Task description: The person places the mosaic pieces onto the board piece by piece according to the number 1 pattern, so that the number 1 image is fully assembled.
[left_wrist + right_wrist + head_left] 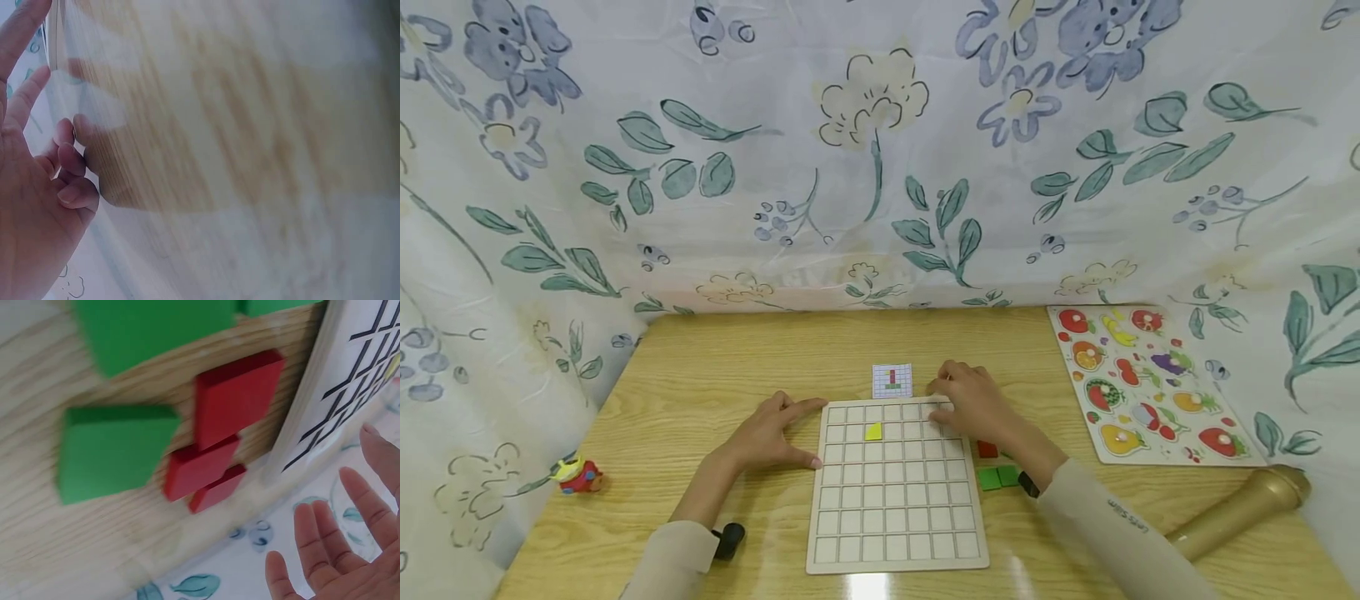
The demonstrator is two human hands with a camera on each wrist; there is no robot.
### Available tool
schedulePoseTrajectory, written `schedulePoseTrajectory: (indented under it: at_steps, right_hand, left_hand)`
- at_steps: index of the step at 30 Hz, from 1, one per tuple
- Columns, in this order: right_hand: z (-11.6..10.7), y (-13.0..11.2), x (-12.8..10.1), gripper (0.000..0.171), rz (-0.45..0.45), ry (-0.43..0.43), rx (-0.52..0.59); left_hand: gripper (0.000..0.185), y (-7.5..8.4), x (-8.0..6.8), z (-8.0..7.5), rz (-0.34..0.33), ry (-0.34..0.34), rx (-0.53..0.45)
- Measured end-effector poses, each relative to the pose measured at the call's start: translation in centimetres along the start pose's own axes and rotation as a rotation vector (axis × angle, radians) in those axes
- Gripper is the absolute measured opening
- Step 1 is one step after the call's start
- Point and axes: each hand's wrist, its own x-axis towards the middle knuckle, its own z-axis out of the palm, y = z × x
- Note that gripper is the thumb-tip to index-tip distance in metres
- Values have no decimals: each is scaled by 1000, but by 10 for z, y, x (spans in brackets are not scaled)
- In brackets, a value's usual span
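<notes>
One grid board flat on table — left hand spread wide, touching left edge; right hand loose-fingered over far right corner, pinching nothing visible. Probably light, stiff — best held by opposite edges; yellow tile could slide.

Access from the near side; both flanks obstructed.
Board is approachable between the forearms, over its near squares. Left hand obstructs the left edge's far half; right hand covers the far right corner. Green tiles and red tiles crowd the right edge, beside that forearm. Yellow tile interrupts the far squares. Card limits the far edge; bare table runs behind it to the curtain. Fruit puzzle and gold tube restrict the right; toy stands far left.
</notes>
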Motion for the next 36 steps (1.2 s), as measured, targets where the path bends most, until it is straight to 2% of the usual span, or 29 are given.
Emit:
schedulePoseTrajectory:
  at_steps: [11, 23, 36]
  right_hand:
    - [-7, 23, -14, 38, 31, 32, -19]
    - [-6, 45, -30, 43, 94, 20, -45]
    - [1, 54, -36, 35, 159, 34, -47]
  left_hand:
    - [99, 2, -1, -1, -9, -10, -7]
    - [99, 1, -1, 0, -14, -11, -3]
    - [100, 0, -1, 0, -5, -5, -9]
